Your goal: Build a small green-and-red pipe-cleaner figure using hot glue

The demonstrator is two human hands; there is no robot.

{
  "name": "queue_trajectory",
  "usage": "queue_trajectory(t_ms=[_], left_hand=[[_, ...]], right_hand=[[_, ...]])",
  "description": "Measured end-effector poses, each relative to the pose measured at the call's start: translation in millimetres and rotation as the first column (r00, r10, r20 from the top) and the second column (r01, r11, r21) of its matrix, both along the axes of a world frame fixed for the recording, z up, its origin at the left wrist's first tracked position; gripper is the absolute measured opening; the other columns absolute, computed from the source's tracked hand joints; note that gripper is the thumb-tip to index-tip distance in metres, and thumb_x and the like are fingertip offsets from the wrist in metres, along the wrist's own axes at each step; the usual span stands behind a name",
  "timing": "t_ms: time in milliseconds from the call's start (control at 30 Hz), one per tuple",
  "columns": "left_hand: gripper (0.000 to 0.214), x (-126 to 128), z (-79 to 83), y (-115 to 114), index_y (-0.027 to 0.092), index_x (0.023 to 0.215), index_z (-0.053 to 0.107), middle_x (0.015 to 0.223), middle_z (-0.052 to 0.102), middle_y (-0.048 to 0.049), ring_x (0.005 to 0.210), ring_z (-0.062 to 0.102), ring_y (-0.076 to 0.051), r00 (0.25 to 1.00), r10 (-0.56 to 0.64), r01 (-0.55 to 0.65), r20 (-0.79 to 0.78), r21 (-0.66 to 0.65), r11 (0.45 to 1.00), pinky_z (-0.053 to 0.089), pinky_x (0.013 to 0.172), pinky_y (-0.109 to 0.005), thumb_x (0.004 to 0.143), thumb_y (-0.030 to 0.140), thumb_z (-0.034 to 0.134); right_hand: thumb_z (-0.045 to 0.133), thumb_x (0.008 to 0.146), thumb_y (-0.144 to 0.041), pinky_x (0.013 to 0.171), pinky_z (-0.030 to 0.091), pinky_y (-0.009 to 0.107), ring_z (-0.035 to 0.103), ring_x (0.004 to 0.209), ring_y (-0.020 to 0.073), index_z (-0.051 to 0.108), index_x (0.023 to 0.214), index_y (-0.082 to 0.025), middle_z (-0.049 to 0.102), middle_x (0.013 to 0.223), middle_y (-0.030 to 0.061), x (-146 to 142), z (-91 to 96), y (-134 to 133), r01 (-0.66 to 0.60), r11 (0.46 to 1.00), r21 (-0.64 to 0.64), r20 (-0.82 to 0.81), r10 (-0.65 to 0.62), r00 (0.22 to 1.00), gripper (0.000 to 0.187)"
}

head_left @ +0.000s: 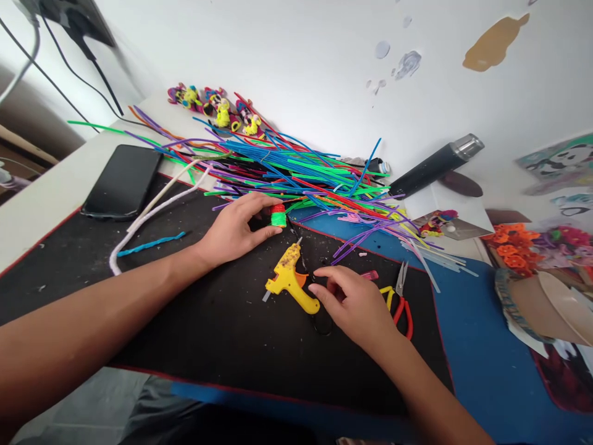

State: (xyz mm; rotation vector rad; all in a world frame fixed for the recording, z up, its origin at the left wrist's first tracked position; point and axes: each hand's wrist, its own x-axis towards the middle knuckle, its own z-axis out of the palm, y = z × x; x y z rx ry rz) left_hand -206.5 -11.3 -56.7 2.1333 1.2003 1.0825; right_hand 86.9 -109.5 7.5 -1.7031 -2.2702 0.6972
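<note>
My left hand rests on the black mat and pinches a small coil of green and red pipe cleaner between thumb and fingers. My right hand lies palm down just right of a yellow glue gun, fingers spread and bent, fingertips close to the gun's handle without gripping it. A black loop, seemingly a scissors handle, shows under that hand. A big heap of coloured pipe cleaners lies right behind my left hand.
A black phone lies at the mat's far left, with white pipe cleaners and a blue one beside it. Red-handled pliers sit right of my right hand. A dark flask, finished figures and orange flowers stand further back.
</note>
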Motion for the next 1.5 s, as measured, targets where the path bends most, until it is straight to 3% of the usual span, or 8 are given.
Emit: queue_trajectory(t_ms=[100,233,333,433,667,867,1033,1500], left_hand=[[0.056,0.6,1.0,0.0,0.02,0.138,0.075,0.131,0.079,-0.0129,0.102,0.074,-0.025,1.0,-0.008,0.009,0.015,-0.012,1.0,0.062,0.092,-0.038,0.106,0.065,0.073],[0.056,1.1,1.9,0.2,0.02,0.139,0.075,0.132,0.079,-0.0129,0.101,0.073,-0.025,1.0,-0.007,0.008,0.026,-0.034,0.999,0.062,0.093,-0.038,0.105,0.065,0.073],[0.056,0.6,2.0,0.4,0.021,0.139,0.075,0.131,0.079,-0.0122,0.099,0.073,-0.025,0.999,0.013,-0.011,0.035,-0.044,0.999,0.062,0.091,-0.039,0.105,0.065,0.072],[0.056,0.1,2.1,0.6,0.021,0.14,0.074,0.129,0.078,-0.0121,0.098,0.072,-0.025,0.999,0.027,-0.025,0.045,-0.047,0.999,0.062,0.09,-0.038,0.105,0.065,0.072],[0.054,1.4,0.7,0.8,0.019,0.138,0.075,0.12,0.078,-0.0102,0.094,0.071,-0.023,0.998,-0.012,0.014,0.066,-0.018,1.0,0.059,0.087,-0.034,0.107,0.063,0.072],[0.056,1.8,1.2,1.3,0.021,0.136,0.075,0.117,0.078,-0.0098,0.094,0.071,-0.024,0.998,-0.006,0.009,0.067,-0.043,0.999,0.059,0.086,-0.035,0.105,0.068,0.071],[0.052,2.2,2.9,1.2,0.021,0.135,0.075,0.116,0.077,-0.0096,0.095,0.071,-0.025,0.997,-0.004,0.007,0.073,-0.049,0.999,0.059,0.087,-0.036,0.105,0.064,0.072],[0.053,1.5,1.3,1.8,0.021,0.136,0.075,0.118,0.078,-0.0099,0.096,0.071,-0.025,0.997,-0.006,0.01,0.075,-0.052,0.999,0.059,0.088,-0.037,0.106,0.065,0.07]], right_hand=[[0.068,0.109,-0.039,0.073,0.05,0.031,0.072,0.074,0.0191,0.085,0.11,-0.025,0.079,0.084,0.0022,-10.4,6.0,1.8,0.04,0.999,0.031,-0.089,-0.037,0.995,0.022],[0.067,0.111,-0.031,0.079,0.049,0.029,0.076,0.083,0.0178,0.084,0.111,-0.026,0.084,0.093,0.0013,-43.4,11.8,15.7,-0.057,0.998,0.022,-0.106,0.059,0.993,0.018],[0.066,0.112,-0.026,0.076,0.043,0.029,0.078,0.092,0.0186,0.083,0.112,-0.025,0.087,0.105,0.0022,-69.0,15.0,30.1,-0.179,0.983,-0.044,0.047,0.181,0.982,0.017],[0.066,0.114,-0.026,0.069,0.034,0.032,0.077,0.087,0.019,0.082,0.112,-0.024,0.087,0.102,0.0032,-82.3,18.8,40.6,-0.253,0.957,-0.141,0.23,0.281,0.932,0.017],[0.066,0.112,-0.023,0.066,0.027,0.033,0.073,0.078,0.0189,0.08,0.101,-0.023,0.085,0.091,0.003,-68.4,25.9,42.2,-0.287,0.925,-0.251,0.373,0.366,0.853,0.018],[0.066,0.113,-0.027,0.065,0.028,0.034,0.073,0.075,0.0188,0.081,0.107,-0.024,0.084,0.088,0.0018,-77.8,25.3,46.8,-0.258,0.945,-0.2,0.366,0.316,0.875,0.017],[0.062,0.116,-0.027,0.065,0.026,0.034,0.076,0.082,0.0199,0.079,0.115,-0.023,0.086,0.099,0.0044,-87.7,22.2,52.1,-0.305,0.928,-0.213,0.4,0.367,0.84,0.018],[0.057,0.118,-0.03,0.062,0.025,0.037,0.079,0.084,0.0222,0.077,0.119,-0.024,0.087,0.101,0.0048,-97.7,17.2,50.4,-0.328,0.918,-0.222,0.473,0.395,0.788,0.021]])
